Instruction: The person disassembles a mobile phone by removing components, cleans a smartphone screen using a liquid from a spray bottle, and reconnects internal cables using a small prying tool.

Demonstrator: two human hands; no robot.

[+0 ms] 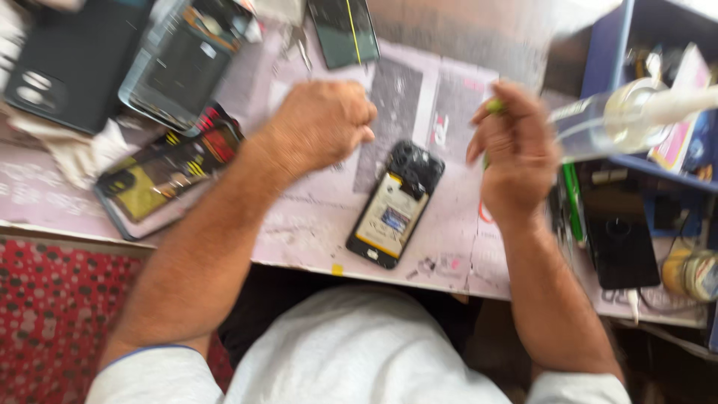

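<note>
An opened phone (396, 203) with its back cover off lies on the worktable (314, 224), battery and black upper board exposed. My left hand (321, 123) hovers above and left of it, fingers curled shut, with nothing visible in it. To the right of the phone, my right hand (516, 150) is closed on a thin green-tipped tool (493, 107). The frame is blurred by motion.
Another opened phone (161, 176) lies at the left, with phone backs and cases (179, 56) behind it. A dark phone panel (344, 30) sits at the far edge. A clear bottle (628, 116), a blue box (621, 52), a black phone (621, 239) and a jar (692, 273) crowd the right.
</note>
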